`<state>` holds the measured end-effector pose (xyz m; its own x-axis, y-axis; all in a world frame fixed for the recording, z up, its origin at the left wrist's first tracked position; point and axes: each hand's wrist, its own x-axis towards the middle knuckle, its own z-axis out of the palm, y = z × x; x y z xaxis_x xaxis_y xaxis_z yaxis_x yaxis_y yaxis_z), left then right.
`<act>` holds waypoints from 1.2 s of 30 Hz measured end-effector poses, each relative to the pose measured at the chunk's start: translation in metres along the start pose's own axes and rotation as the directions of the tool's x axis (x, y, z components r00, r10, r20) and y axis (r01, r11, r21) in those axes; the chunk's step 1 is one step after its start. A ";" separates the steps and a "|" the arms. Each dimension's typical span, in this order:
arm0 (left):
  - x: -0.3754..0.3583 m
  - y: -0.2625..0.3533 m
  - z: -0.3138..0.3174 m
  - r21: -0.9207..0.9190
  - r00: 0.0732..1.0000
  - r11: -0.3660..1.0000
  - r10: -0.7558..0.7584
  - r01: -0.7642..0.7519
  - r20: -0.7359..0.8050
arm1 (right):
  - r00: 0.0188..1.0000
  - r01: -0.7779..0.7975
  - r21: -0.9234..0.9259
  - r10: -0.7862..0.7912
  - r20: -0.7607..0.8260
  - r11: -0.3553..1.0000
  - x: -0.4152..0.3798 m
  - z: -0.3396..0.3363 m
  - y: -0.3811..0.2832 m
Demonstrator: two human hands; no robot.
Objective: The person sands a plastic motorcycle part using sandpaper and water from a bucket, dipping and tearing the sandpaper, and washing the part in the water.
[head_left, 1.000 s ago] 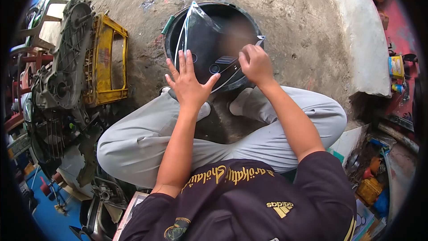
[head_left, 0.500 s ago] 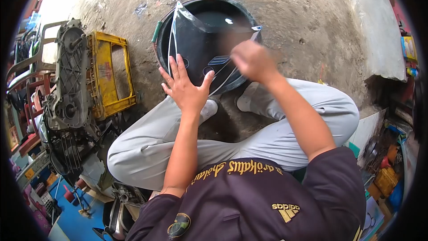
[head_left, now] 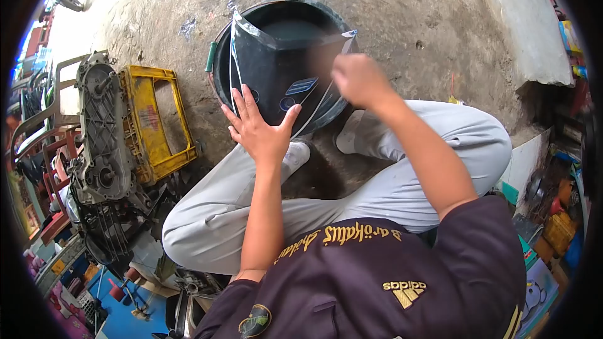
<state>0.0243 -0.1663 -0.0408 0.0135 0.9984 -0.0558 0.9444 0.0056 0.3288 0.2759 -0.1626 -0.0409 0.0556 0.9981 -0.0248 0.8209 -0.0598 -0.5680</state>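
A glossy black panel [head_left: 282,66], which looks like a motorcycle body part, lies tilted across a round dark tub [head_left: 217,81]. White edging runs along its sides, and a few blue-outlined markings show on its face. My left hand [head_left: 260,129] rests on the near left part of the panel, its fingers spread and thumb out to the right. Over the panel's right side is my right hand [head_left: 363,80], knuckles up and bent. Motion smears its fingers, so anything in them cannot be made out. The tub has a green handle grip [head_left: 211,56] on its left.
To the left stand a yellow plastic crate [head_left: 151,125] and a grey metal engine casing [head_left: 100,129]. A concrete ledge [head_left: 527,25] rises at the right, with cluttered parts below it. My bent legs [head_left: 213,226] flank the near side of the tub. Tools lie on a blue surface [head_left: 125,301] at lower left.
The view has shifted slightly, so the tub and panel appear a little further left. My left hand keeps its spread hold on the panel. My right hand is still blurred by motion over the panel's right side.
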 end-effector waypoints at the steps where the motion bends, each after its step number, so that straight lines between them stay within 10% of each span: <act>1: -0.001 0.000 0.000 -0.010 1.000 1.000 -0.003 0.003 -0.007 | 1.000 -0.001 0.001 0.001 0.000 1.000 0.007 -0.006 0.004; 12: -0.002 -0.005 0.002 -0.025 0.999 0.999 0.034 -0.035 -0.035 | 0.948 -0.310 0.143 0.317 -0.024 0.940 0.023 -0.018 0.000; 19: -0.001 -0.004 0.001 -0.036 1.000 0.999 0.021 -0.022 -0.017 | 0.992 -0.128 0.086 0.127 0.019 0.988 0.008 0.009 -0.019; 22: -0.002 -0.002 -0.002 -0.058 1.000 0.998 0.024 -0.025 -0.015 | 0.953 -0.298 0.097 0.302 -0.023 0.950 0.024 -0.016 -0.004; 36: -0.001 -0.004 0.000 -0.035 1.000 0.999 0.022 -0.022 -0.018 | 0.974 -0.215 0.043 0.211 0.082 0.976 0.014 0.001 -0.015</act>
<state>0.0207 -0.1678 -0.0422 0.0282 0.9991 -0.0320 0.9316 -0.0147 0.3631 0.2637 -0.1479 -0.0329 0.1808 0.9606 -0.2113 0.7646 -0.2724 -0.5842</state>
